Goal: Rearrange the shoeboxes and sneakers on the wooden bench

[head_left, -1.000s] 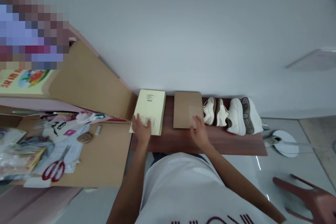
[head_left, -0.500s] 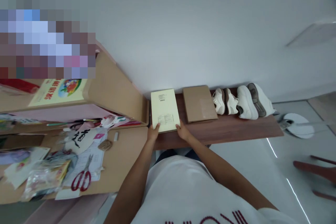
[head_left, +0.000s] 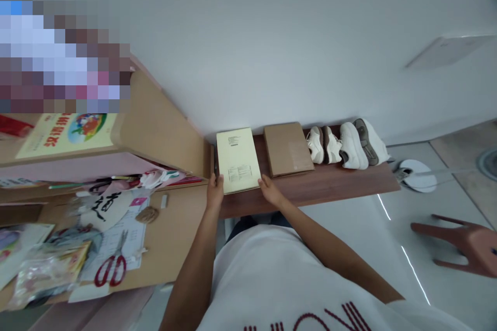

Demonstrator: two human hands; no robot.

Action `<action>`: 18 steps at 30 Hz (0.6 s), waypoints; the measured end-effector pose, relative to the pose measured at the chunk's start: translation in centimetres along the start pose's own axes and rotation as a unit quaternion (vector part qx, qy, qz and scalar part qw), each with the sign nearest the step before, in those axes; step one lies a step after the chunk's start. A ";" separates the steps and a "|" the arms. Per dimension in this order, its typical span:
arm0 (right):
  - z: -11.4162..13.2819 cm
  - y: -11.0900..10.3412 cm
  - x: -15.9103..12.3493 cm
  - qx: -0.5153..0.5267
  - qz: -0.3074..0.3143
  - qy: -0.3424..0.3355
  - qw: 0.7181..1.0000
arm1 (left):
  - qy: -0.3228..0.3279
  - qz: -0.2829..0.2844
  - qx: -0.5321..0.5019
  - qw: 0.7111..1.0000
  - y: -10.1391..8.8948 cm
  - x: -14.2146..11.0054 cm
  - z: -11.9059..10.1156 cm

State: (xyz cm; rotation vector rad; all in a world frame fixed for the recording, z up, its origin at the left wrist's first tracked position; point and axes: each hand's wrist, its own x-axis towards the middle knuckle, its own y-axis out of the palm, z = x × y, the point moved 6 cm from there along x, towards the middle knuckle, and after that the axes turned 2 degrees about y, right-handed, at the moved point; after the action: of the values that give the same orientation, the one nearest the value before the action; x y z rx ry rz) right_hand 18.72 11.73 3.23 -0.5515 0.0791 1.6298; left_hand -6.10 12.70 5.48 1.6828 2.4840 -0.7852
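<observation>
On a dark brown wooden bench lies a flat cream-coloured box with small printed labels on its top. My left hand is at its front left side, thumb and fingers apart, the thumb off the top. At the front right corner, my right hand has its fingertips pressed on the edge; its lower fingers are hidden. A brown cardboard box lies just to the right, apart from the cream one.
Two pairs of shoes stand along the bench to the right. At left, a cluttered cardboard-coloured desk holds red-handled scissors, papers and plastic bags. A brown stool is on the floor at right.
My left thumb has come off the box's top, and that hand has moved out to its left side. My right hand stays at the right corner. The whole view has shifted slightly.
</observation>
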 end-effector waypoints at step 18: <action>1.3 -0.9 1.7 -0.034 -0.074 -0.007 0.997 | -0.045 0.040 -0.009 0.998 -0.8 0.3 2.6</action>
State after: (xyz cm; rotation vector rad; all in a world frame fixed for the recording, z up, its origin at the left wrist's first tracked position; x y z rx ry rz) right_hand 19.16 13.85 3.93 -0.5855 -0.0276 1.4953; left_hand -7.59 11.63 3.49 1.6881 2.3426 -0.8086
